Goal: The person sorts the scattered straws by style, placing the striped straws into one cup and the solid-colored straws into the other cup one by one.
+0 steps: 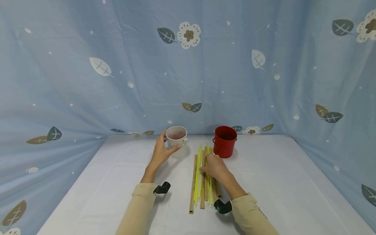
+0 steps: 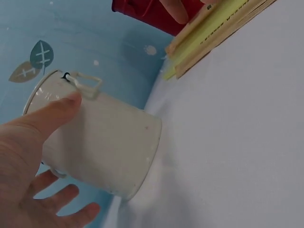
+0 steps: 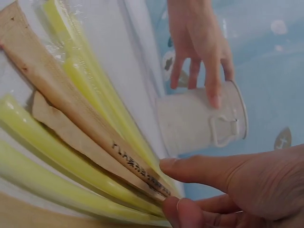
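My left hand (image 1: 161,151) holds the side of a small white bucket (image 2: 109,137) that stands upright on the table. Its thumb presses near a handle loop; the index finger is hidden behind the bucket and the other fingers spread apart. Over a loose bunch of straws my right hand (image 1: 216,168) hangs low, thumb and index fingertip on either side of a straw's end with a gap between them. Some are paper-wrapped straws (image 3: 80,102) with dark print; others are yellow straws (image 1: 198,173), some in clear wrap. Whether the right fingertips touch a straw is unclear.
A small red bucket (image 1: 224,143) stands upright beyond my right hand, close to the straws. White cloth covers the table (image 1: 97,195). A blue patterned curtain (image 1: 141,81) hangs behind and at both sides.
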`<state>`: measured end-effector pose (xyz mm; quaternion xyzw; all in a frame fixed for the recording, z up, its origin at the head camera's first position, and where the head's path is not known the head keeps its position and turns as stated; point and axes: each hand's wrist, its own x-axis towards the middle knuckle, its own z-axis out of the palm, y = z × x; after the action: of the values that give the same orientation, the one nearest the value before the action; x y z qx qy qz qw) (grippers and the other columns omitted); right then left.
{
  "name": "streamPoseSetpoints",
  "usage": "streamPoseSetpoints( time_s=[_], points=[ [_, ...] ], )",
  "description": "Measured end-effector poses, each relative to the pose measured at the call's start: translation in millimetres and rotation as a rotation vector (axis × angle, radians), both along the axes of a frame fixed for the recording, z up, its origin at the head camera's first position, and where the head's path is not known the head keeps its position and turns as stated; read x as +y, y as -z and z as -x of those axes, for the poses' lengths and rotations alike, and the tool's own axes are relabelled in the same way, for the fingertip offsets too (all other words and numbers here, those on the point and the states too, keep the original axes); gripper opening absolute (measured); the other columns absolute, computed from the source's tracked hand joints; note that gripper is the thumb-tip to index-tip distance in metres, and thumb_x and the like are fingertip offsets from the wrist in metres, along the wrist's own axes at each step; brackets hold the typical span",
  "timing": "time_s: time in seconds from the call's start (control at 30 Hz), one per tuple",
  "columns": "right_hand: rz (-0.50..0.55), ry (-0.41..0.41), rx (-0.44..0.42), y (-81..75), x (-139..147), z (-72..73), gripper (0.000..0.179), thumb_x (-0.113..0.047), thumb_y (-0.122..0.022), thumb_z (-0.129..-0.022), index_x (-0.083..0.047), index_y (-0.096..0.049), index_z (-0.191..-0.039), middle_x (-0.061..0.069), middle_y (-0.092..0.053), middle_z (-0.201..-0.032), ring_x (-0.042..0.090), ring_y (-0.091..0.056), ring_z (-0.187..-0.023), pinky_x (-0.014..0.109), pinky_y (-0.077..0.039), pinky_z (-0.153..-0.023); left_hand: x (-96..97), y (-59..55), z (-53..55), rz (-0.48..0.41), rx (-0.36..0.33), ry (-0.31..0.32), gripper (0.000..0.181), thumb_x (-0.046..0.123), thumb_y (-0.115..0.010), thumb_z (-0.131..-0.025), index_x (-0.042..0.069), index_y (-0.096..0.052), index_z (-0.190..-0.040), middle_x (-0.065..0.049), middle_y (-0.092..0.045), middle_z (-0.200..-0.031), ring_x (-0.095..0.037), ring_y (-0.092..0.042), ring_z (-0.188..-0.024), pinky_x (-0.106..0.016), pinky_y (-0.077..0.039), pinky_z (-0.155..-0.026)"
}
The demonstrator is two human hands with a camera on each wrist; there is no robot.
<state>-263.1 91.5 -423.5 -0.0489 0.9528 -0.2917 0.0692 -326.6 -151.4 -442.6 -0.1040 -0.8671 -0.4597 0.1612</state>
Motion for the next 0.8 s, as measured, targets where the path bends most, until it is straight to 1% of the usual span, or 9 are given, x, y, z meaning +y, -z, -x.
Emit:
streamPoseSetpoints(
  time_s=[0.03, 0.17, 0.37, 0.5, 0.67, 0.8],
  points=[
    [-0.009, 0.002, -0.003, 0.2, -0.8, 0.0, 0.036, -0.024, -0.08, -0.082, -0.001, -0.061, -0.102, 0.006, -0.058, -0.067, 0.014, -0.057, -0.05, 0.02, -0.047, -0.046, 0.6, -0.5, 0.6, -0.007, -0.001, 0.0, 0.101, 0.034, -0.082, -0.08, 0.009, -0.021, -0.156, -0.022, -0.04, -0.145, -0.041, -0.047, -0.13, -0.058, -0.043, -0.104],
    [-0.013, 0.013, -0.017, 1.9, -3.1, 0.1, 0.035, -0.022, -0.081, -0.082, -0.002, -0.06, -0.102, 0.006, -0.059, -0.069, 0.014, -0.059, -0.052, 0.02, -0.049, -0.047, 2.4, -2.3, 1.8, -0.011, -0.009, -0.003, 0.104, 0.035, -0.083, -0.078, 0.01, -0.02, -0.157, -0.021, -0.039, -0.146, -0.039, -0.048, -0.129, -0.058, -0.043, -0.103],
    [-0.026, 0.005, -0.001, 3.2, -4.9, -0.1, 0.032, -0.023, -0.08, -0.082, -0.003, -0.059, -0.096, 0.008, -0.058, -0.07, 0.015, -0.057, -0.053, 0.022, -0.047, -0.047, 3.3, -1.8, 2.7, -0.016, -0.019, -0.001, 0.104, 0.036, -0.083, -0.078, 0.011, -0.019, -0.157, -0.02, -0.038, -0.146, -0.039, -0.05, -0.128, -0.057, -0.043, -0.103],
    [-0.046, 0.008, 0.005, 4.7, -5.8, 0.2, 0.034, -0.025, -0.081, -0.082, -0.004, -0.059, -0.096, 0.008, -0.057, -0.07, 0.015, -0.057, -0.052, 0.022, -0.046, -0.047, 3.8, -0.4, 3.0, -0.029, -0.026, -0.001, 0.104, 0.037, -0.082, -0.079, 0.011, -0.019, -0.157, -0.02, -0.038, -0.145, -0.039, -0.05, -0.126, -0.057, -0.045, -0.102],
    [-0.055, 0.012, 0.012, 5.2, -5.6, 0.6, 0.038, -0.026, -0.082, -0.081, -0.002, -0.061, -0.101, 0.008, -0.057, -0.07, 0.015, -0.057, -0.052, 0.021, -0.046, -0.046, 6.1, 2.0, 4.4, -0.043, -0.02, -0.015, 0.103, 0.039, -0.082, -0.079, 0.012, -0.02, -0.157, -0.019, -0.039, -0.142, -0.039, -0.05, -0.125, -0.058, -0.046, -0.099],
    [-0.035, 0.029, -0.003, 5.3, -5.7, 0.1, 0.039, -0.021, -0.081, -0.082, 0.0, -0.061, -0.108, 0.008, -0.059, -0.071, 0.015, -0.059, -0.051, 0.021, -0.048, -0.044, 7.8, 2.6, 4.2, -0.043, -0.006, -0.02, 0.102, 0.038, -0.082, -0.079, 0.012, -0.02, -0.157, -0.02, -0.039, -0.14, -0.039, -0.051, -0.124, -0.058, -0.047, -0.098]
  ],
)
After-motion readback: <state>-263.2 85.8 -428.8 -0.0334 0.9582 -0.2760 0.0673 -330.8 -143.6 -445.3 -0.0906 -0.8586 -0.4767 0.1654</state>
